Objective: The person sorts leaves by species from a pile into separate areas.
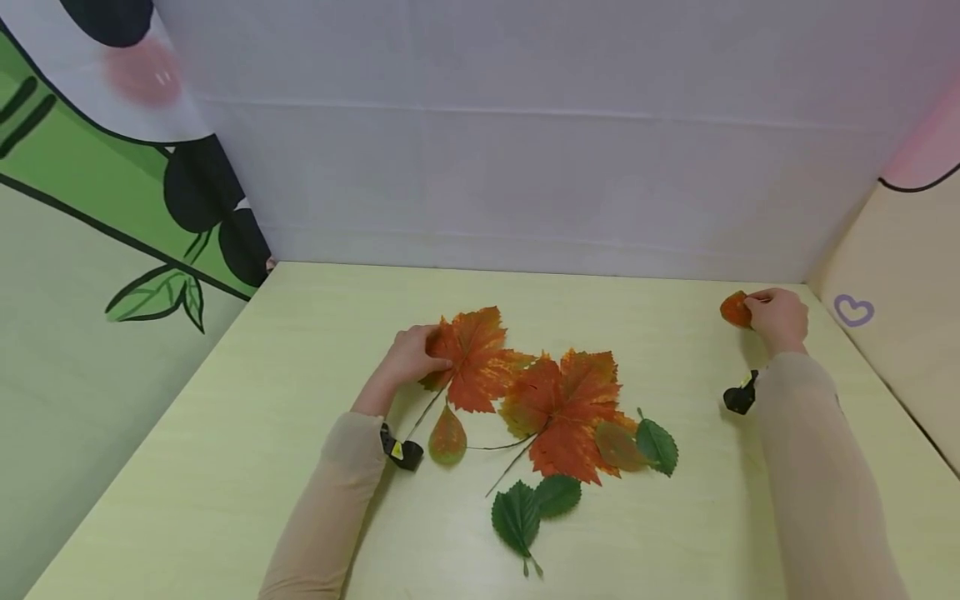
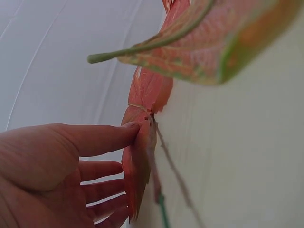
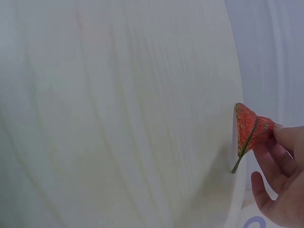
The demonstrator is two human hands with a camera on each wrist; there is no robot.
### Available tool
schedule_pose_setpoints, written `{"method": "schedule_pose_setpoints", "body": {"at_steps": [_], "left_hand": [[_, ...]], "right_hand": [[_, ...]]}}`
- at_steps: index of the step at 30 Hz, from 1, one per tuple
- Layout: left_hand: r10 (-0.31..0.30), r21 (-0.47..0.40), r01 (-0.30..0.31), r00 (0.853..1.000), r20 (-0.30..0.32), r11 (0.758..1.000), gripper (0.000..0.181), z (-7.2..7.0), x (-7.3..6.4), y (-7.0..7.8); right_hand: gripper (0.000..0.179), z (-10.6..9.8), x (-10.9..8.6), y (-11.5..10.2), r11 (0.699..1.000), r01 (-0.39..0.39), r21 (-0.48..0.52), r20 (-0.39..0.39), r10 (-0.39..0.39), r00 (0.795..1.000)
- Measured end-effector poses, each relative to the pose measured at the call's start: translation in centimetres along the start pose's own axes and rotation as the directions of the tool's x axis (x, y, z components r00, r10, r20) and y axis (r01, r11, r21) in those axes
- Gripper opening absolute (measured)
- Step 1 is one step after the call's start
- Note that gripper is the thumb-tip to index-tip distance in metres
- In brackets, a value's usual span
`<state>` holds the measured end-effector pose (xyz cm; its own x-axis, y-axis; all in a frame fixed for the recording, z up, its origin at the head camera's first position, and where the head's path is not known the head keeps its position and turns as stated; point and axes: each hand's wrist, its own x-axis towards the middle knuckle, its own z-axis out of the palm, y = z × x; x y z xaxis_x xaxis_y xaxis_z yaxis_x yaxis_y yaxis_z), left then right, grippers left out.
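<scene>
My left hand [image 1: 417, 354] pinches the left edge of a large orange maple leaf [image 1: 477, 354], thumb on its face and fingers behind, as the left wrist view shows. That leaf's thin stem runs down toward the wrist. Far to the right, near the table's back corner, my right hand [image 1: 780, 318] holds a small red-orange leaf [image 3: 251, 128] between thumb and fingers, its short stem pointing away from the hand. A second large orange maple leaf [image 1: 573, 400] lies right of the first and overlaps it in the head view. Below the left hand is a small orange-green leaf [image 1: 447, 437].
Two green leaves [image 1: 516, 517] lie at the front middle of the pale table [image 1: 660, 542]. Another green leaf [image 1: 657, 447] sits beside a brownish leaf [image 1: 618, 446] on the right maple leaf. A white cloth wall [image 1: 525, 183] stands behind; printed panels flank the table.
</scene>
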<state>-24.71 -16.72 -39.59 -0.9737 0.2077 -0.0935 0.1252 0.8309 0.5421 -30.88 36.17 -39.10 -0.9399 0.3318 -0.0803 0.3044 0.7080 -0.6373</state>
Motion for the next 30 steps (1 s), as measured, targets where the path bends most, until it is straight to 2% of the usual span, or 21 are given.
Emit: {"method": "schedule_pose_setpoints", "body": {"at_steps": [8,19,30], "left_hand": [[-0.003,-0.007,0.003,1.0,0.005,1.0,0.064,0.4,0.0,-0.1],[0.01,-0.006,-0.01,1.0,0.001,1.0,0.063,0.7,0.0,0.0],[0.008,0.019,-0.008,1.0,-0.002,1.0,0.057,0.5,0.0,-0.2]], "right_hand": [[0.046,-0.4,-0.4,0.5,1.0,-0.017,0.002,-0.022,0.017,1.0],[0.048,-1.0,-0.6,1.0,0.999,-0.043,-0.02,-0.011,0.043,0.999],[0.047,-2.0,-1.5,1.3,0.993,0.085,-0.078,-0.014,-0.086,0.996]]}}
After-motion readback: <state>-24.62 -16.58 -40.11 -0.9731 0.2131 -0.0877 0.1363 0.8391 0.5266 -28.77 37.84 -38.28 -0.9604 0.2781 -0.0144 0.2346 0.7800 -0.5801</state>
